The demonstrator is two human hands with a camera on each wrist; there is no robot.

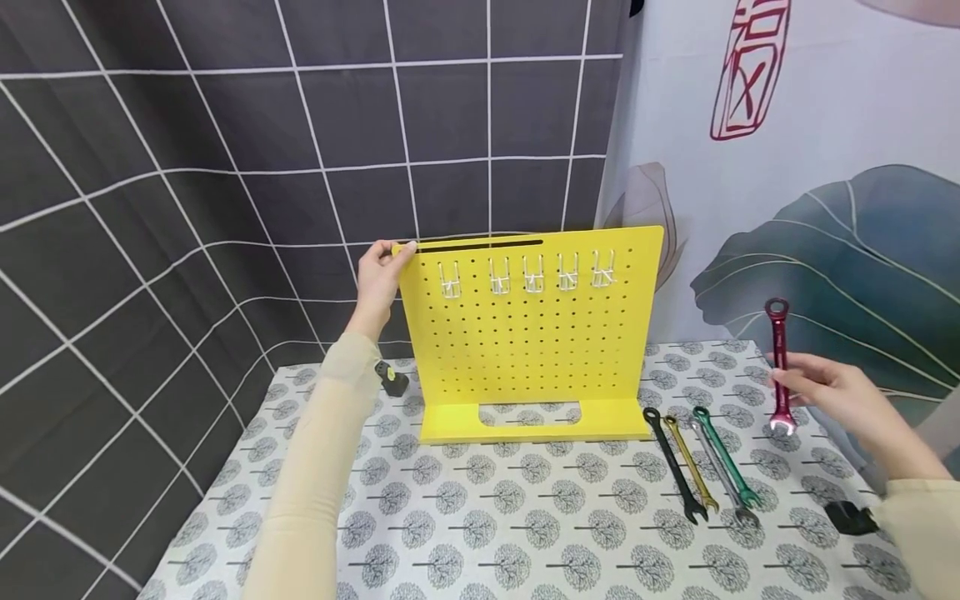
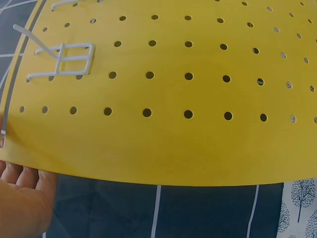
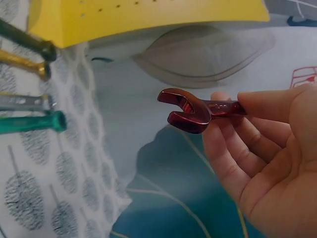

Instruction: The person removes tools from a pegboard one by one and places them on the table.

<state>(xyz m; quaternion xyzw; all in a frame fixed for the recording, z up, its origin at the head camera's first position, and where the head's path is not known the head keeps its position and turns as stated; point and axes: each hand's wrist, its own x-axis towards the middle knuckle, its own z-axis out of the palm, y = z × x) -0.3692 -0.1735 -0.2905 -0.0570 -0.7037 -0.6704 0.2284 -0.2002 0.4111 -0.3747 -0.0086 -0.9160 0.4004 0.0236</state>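
A yellow pegboard stands upright on the table, its upper left corner pinched by my left hand, thumb in front and fingers behind. In the left wrist view, the curled fingers of that hand show at the board's edge. Several white wire hooks hang in a row near the board's top. Between thumb and fingers, my right hand holds a red combination wrench in the air, ring end up. Its open end faces the camera in the right wrist view.
Right of the board, a black wrench, a yellow wrench, a silver wrench and a green wrench lie side by side. The table wears a tree-print cloth. Behind hang a dark grid curtain and a pale printed one.
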